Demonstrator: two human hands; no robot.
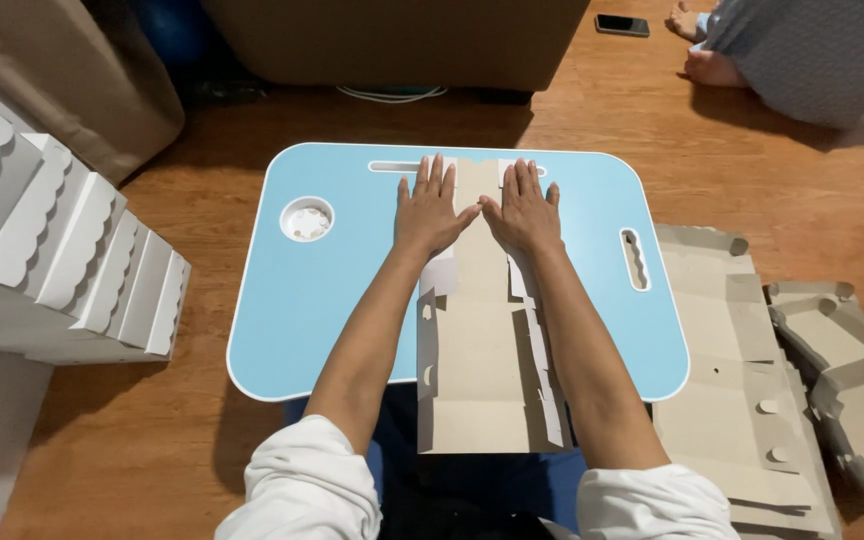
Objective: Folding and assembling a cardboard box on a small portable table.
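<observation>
1. Nearest me, I see the flat cardboard sheet (479, 350) hanging over the near edge of the blue lap table (332, 300) and running up its middle to the far edge.
2. My left hand (432, 212) lies flat on the sheet's far end, fingers spread, gripping nothing.
3. My right hand (522, 212) presses beside it, thumbs touching.
4. White boxes (62, 260) stand left; a cardboard stack (742, 370) lies right.
</observation>
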